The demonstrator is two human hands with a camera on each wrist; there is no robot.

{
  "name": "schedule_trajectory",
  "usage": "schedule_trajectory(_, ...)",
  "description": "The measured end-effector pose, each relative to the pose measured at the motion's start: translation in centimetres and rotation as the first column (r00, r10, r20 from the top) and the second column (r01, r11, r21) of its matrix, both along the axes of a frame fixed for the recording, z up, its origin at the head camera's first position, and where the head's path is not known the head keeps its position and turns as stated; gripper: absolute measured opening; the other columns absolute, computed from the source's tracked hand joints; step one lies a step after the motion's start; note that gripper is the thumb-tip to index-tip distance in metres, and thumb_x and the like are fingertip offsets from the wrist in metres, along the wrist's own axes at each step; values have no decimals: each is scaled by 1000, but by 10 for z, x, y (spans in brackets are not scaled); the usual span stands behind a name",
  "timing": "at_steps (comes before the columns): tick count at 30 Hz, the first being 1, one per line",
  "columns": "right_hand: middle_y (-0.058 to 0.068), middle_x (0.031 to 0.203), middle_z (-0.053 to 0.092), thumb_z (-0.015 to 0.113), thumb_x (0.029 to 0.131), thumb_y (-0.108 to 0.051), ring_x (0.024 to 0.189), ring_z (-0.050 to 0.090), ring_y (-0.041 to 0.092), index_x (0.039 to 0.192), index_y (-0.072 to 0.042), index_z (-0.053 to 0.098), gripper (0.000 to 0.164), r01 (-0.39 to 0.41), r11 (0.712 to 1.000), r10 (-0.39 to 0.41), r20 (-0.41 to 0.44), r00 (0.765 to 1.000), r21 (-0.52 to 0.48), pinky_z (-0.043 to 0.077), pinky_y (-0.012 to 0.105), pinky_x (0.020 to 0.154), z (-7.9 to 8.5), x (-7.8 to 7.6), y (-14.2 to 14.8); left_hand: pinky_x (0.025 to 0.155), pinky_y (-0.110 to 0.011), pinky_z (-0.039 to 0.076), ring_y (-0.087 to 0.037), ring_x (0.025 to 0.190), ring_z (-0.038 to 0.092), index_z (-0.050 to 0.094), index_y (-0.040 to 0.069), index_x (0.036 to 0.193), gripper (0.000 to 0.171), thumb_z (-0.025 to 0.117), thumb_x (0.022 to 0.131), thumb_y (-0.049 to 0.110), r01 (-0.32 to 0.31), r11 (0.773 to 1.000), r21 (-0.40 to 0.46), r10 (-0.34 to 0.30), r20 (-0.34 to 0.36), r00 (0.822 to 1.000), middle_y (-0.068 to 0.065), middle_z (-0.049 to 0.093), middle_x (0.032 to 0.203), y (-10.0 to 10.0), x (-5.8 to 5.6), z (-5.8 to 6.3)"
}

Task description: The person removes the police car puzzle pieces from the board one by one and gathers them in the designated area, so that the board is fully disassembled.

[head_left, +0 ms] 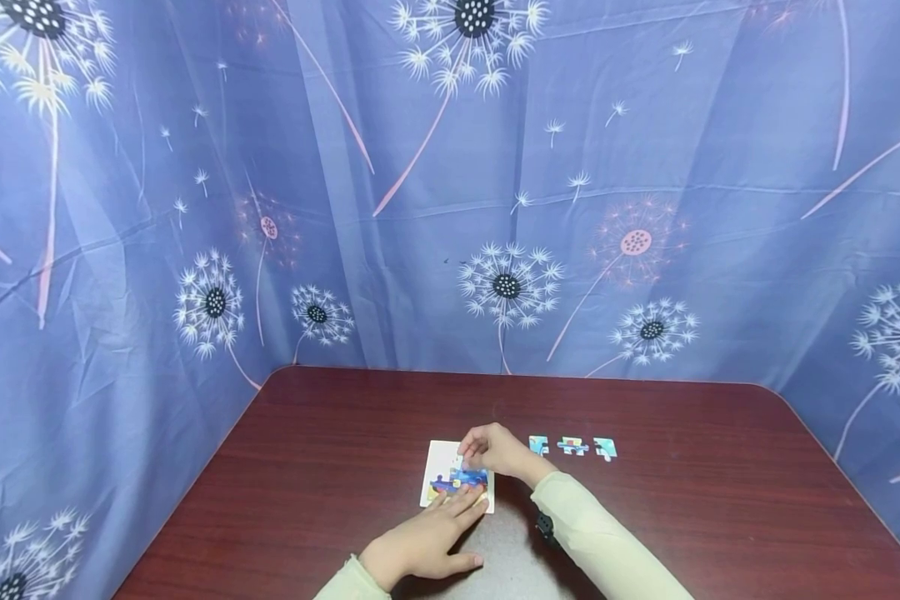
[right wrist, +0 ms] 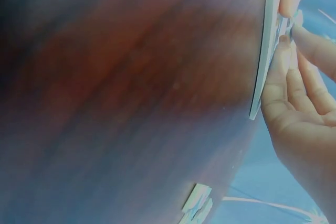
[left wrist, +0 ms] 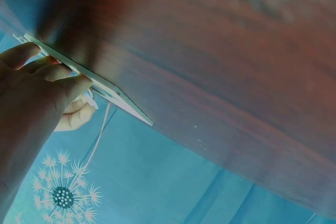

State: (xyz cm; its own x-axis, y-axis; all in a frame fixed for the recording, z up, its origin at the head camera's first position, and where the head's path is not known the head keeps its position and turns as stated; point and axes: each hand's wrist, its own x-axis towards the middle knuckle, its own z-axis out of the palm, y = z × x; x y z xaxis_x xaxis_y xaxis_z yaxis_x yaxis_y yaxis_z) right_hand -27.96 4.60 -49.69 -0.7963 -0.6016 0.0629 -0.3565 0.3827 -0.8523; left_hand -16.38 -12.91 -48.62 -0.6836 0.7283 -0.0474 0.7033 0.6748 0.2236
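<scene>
A white puzzle board [head_left: 438,455], partly filled with blue, red and yellow puzzle pieces [head_left: 446,485], lies on the table. My left hand [head_left: 427,535] rests with straight fingers over its near edge, covering part of the picture; the left wrist view shows those fingertips at the board's rim [left wrist: 123,98]. Over the board's upper right, my right hand [head_left: 498,452] pinches a small puzzle piece [right wrist: 297,18] between thumb and fingers. That piece is tilted up from the board and mostly hidden by the fingers.
To the right of the board, three loose puzzle pieces, a left one [head_left: 537,444], a middle one [head_left: 572,446] and a right one [head_left: 604,447], lie in a row on the dark red wooden table [head_left: 330,467]. A blue dandelion-print curtain [head_left: 435,275] hangs behind the table's far edge.
</scene>
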Motion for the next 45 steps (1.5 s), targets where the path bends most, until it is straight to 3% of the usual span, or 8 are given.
schedule_trajectory(8,5,77,66,68,80,7,71,60,11,90,0,67,12,7,1000,-6,18,1000,-6,51,24,67,1,2,0,109,-51,31,-26,141,30,39,5,147,68,53,96,47,6,1000,7,-6,-12,1000,-15,31,154,0,0,-1)
schedule_trajectory(15,18,78,68,67,79,10,70,64,14,93,9,64,15,-26,994,32,61,998,-104,52,22,67,4,1,2,109,-52,32,-26,141,30,39,5,147,67,54,95,46,6,1000,9,-5,-15,1000,-14,31,154,1,1,0)
schedule_trajectory(24,21,82,67,70,80,6,72,63,13,98,12,63,20,48,983,-24,134,991,-179,56,27,69,11,-2,12,109,-52,32,-27,140,32,40,4,146,67,54,95,45,6,1000,8,-6,-26,1000,-13,30,155,1,1,0)
schedule_trajectory(36,24,83,65,64,84,8,73,65,18,100,15,62,17,72,977,-44,140,989,-203,57,46,71,17,-8,48,109,-50,32,-29,140,33,41,4,145,66,56,95,44,-3,1000,14,3,-30,1000,-13,31,154,1,2,1)
schedule_trajectory(45,20,85,67,65,87,4,75,65,20,101,11,63,17,109,982,-89,132,987,-155,57,43,71,19,-9,86,110,-50,31,-29,141,31,39,4,146,67,54,95,45,2,1000,17,-2,-15,1000,-13,28,155,0,1,-1)
